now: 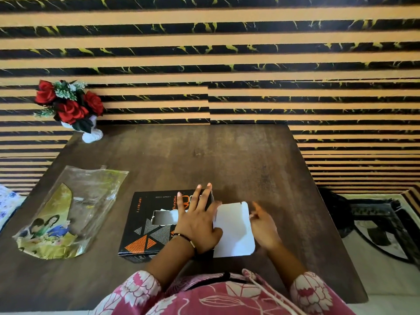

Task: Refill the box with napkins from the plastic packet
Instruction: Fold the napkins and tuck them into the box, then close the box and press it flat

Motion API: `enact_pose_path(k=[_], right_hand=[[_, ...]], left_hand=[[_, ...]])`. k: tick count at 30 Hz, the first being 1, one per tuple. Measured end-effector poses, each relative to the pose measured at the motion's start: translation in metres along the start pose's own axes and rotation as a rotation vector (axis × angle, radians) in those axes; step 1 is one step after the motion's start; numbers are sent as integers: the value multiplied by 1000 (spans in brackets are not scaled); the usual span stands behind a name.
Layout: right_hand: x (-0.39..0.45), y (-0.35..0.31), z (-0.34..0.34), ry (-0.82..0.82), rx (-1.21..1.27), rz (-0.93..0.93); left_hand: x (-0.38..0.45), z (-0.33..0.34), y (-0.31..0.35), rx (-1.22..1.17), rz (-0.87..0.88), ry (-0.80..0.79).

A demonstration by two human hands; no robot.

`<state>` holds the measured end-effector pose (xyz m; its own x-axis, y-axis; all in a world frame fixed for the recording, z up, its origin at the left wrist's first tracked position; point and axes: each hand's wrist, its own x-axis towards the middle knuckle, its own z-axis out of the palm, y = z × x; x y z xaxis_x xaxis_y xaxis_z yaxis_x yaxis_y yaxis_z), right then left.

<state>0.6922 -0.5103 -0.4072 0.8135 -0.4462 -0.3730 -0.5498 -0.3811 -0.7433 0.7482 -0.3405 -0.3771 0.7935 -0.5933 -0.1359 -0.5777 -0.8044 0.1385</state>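
Wooden table (227, 155), black box (145, 226) under L hand (197, 223).
L hand lay flat, fingers spread, on box top; R hand (264, 226), open, touched white end flap (234, 230) just right of L; plastic packet (68, 212) well left.

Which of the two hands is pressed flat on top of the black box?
The left hand, palm down on the black box with fingers spread. The right hand is off the box, beside its open white end flap.

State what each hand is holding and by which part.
Left hand lies flat on the top of the box, pressing rather than gripping. Right hand touches the outer edge of the open white end flap; whether it pinches it cannot be told.
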Motion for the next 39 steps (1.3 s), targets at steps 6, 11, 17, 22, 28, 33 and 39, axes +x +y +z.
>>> enact_pose_path(k=[6, 11, 17, 22, 28, 33, 39], right_hand=[[-21, -23, 12, -120, 122, -153], [-24, -34, 28, -239, 99, -276], [-25, -40, 31, -309, 2, -311], [-27, -46, 23, -255, -297, -494], [-31, -38, 31, -275, -206, -515], [-33, -34, 29, -311, -111, -489], [-42, -31, 41, -266, 31, -371]], left_hand=[[2, 6, -3, -39, 3, 53], [-1, 3, -3, -221, -38, 151], [0, 3, -2, -304, -54, 199], [-2, 1, -4, -461, -66, 256], [-3, -2, -5, -516, -64, 275], [-3, -2, -5, -526, -50, 288], [-6, -6, -7, -614, -40, 307]])
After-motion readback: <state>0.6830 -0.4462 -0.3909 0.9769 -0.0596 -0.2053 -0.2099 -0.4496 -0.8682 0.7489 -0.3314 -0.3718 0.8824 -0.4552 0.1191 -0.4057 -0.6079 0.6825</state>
